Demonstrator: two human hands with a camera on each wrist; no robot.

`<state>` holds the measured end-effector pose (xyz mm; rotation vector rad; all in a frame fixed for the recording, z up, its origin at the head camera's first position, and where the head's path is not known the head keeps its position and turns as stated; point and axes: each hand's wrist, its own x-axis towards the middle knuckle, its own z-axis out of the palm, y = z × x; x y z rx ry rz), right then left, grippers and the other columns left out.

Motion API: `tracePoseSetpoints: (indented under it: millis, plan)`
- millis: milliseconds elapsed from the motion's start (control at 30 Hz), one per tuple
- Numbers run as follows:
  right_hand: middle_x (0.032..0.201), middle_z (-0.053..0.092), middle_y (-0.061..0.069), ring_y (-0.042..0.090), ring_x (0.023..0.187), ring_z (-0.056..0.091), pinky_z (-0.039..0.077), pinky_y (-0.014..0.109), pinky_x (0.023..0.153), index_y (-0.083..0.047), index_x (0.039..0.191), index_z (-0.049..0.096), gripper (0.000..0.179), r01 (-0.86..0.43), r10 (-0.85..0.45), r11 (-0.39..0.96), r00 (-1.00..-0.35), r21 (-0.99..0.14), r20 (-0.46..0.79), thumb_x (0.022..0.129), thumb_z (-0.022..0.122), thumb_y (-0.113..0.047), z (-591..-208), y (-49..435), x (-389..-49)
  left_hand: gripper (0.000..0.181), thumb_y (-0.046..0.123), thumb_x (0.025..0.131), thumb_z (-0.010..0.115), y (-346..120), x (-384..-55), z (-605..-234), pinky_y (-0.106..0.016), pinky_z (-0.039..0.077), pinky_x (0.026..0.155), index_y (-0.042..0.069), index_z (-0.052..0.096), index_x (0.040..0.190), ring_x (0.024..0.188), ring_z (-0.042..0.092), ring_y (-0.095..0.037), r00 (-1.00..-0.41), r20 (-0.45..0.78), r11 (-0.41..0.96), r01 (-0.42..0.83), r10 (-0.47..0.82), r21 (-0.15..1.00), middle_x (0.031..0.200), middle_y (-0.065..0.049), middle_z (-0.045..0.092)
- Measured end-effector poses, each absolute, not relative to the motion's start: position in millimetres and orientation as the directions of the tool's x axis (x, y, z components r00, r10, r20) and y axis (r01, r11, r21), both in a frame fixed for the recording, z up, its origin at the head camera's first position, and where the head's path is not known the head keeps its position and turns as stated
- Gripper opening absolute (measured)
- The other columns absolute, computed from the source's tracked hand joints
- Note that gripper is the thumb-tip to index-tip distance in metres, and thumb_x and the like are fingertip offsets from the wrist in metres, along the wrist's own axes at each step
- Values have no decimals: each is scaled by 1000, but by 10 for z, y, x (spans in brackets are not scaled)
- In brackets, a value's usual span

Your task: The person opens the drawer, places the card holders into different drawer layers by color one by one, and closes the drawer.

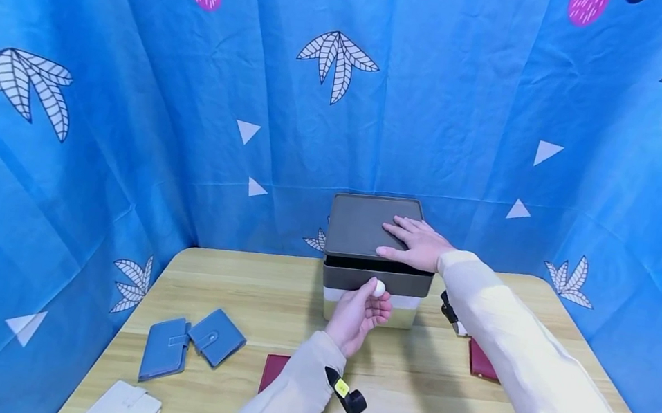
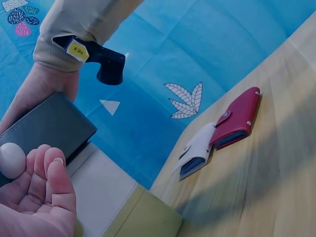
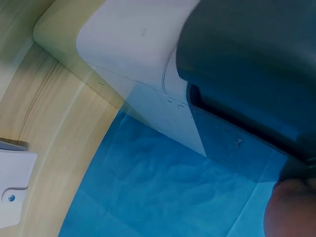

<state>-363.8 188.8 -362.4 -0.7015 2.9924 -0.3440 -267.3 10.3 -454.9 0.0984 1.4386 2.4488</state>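
A box with a dark grey lid, a dark rim and white and yellow-green walls stands at the table's back. A dark gap shows under the lid's front edge. Just in front of the rim, my left hand holds a small white ball by thumb and fingers. The left wrist view shows the ball beside curled fingers. My right hand rests on the lid's right side with fingers spread. Only a little of that hand appears in the right wrist view.
On the table's left lie blue card holders and a white one. A red one is partly behind my left sleeve, another red one beside my right sleeve. A patterned blue curtain hangs behind the table.
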Motion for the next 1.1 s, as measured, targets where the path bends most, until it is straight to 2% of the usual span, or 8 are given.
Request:
tracePoseSetpoints:
  millis: [233,500,733,1100]
  plan:
    - [160,16,8,29,146,9,6,49,116,-23,153,27,85,-431,-442,874,-897,-226,4,87,37,-76,-3591,1892,-3603,44,46,93,58,99,-2562,-4574,-22,50,65,3,65,93,74,59,-14,-951,-77,-451,-212,299,867,83,-6,63]
    - [160,16,8,30,146,9,6,50,116,-23,153,27,85,-433,-446,869,-895,-239,0,87,39,-75,-3575,1892,-3594,49,46,93,57,88,-2405,-4605,-22,51,65,-3,64,96,72,60,-14,-954,-60,-454,-195,294,869,82,-5,64]
    - [160,16,7,29,146,9,7,49,116,-25,153,27,88,-434,-446,875,-895,-216,-7,85,36,-79,-3601,1886,-3631,48,45,93,58,65,-2274,-4607,-22,51,64,-2,64,95,71,59,-14,-961,-67,-462,-189,268,867,81,-6,64]
    - [160,17,6,28,146,10,7,48,117,-24,153,28,86,-429,-439,874,-899,-227,8,86,38,-77,-3595,1881,-3627,45,42,95,56,60,-2057,-4634,-22,50,62,-2,64,91,67,59,-14,-965,-31,-453,-151,262,879,78,-6,63]
